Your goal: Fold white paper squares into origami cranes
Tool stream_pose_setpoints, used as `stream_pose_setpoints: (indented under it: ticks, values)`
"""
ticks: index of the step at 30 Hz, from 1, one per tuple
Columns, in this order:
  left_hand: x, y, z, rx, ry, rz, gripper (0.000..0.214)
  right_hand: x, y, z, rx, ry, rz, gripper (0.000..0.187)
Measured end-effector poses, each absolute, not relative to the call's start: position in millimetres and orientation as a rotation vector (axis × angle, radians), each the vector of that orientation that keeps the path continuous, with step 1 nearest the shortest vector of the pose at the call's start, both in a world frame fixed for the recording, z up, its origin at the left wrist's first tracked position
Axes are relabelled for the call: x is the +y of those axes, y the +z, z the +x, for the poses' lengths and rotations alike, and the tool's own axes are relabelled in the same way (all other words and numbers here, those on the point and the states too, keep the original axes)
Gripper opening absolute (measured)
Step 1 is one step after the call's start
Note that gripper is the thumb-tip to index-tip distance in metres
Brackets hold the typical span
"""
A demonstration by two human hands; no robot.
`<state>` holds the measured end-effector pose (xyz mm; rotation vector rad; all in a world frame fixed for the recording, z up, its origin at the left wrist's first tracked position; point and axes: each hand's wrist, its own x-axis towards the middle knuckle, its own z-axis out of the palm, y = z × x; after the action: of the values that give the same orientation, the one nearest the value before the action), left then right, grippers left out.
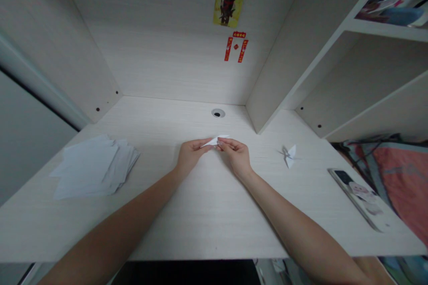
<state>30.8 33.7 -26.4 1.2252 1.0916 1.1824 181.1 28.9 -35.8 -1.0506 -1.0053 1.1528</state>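
Observation:
Between my two hands is a small piece of folded white paper point(211, 141), held just above the desk. My left hand point(191, 154) pinches its left end between thumb and fingers. On the other side, my right hand point(236, 155) grips the paper with thumb and fingertips, which partly hide it. The exact folds are too small to make out. A finished-looking origami crane point(289, 156) rests on the desk to the right of my right hand. Off to the left lies a loose pile of white paper sheets point(90, 164).
A phone in a decorated case point(357, 196) lies near the right edge of the pale wooden desk point(207, 222). A vertical divider point(284, 53) stands behind and right of my hands. There is a cable hole point(218, 113) at the back. Red cloth point(401, 178) sits beyond the right edge.

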Motion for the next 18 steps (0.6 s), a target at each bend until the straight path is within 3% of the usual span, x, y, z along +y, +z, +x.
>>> stream_pose_setpoints:
  ticks: [18]
  values:
    - [37.3,-27.5,31.7,1.071,1.172,1.112,0.036,28.0,-36.5,178.2,-1.067,1.089,-1.048,0.025]
